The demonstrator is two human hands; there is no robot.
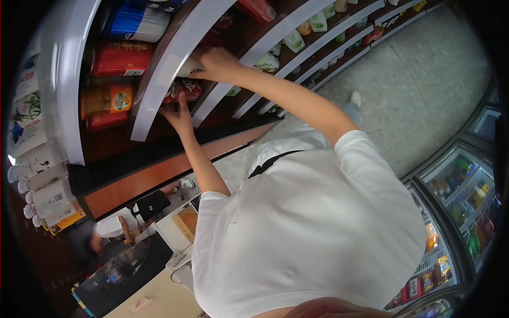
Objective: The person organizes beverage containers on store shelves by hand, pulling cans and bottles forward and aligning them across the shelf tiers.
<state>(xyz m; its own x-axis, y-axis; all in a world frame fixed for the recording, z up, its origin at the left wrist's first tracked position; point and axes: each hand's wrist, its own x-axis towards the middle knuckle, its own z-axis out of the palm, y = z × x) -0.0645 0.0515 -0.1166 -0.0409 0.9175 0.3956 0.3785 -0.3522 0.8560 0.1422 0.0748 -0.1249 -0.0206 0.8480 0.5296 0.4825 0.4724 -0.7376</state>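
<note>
My left hand (179, 117) reaches into a shelf of drinks, its fingers against a red patterned can (183, 91) that lies behind the white shelf edge. Just above it, my right hand (214, 64) has its fingers bent around a pale, rounded item (189, 68). The fingers and the shelf edge hide much of that item, so its kind is unclear. Both arms extend forward from a white shirt.
Red cans (122, 58) and an orange-labelled bottle (108, 100) sit on the neighbouring shelf. White-green bottles (293, 41) line other shelves. Glass-door fridges (461, 185) stand at the right. Another person (111, 225) is by a counter (154, 297) at lower left.
</note>
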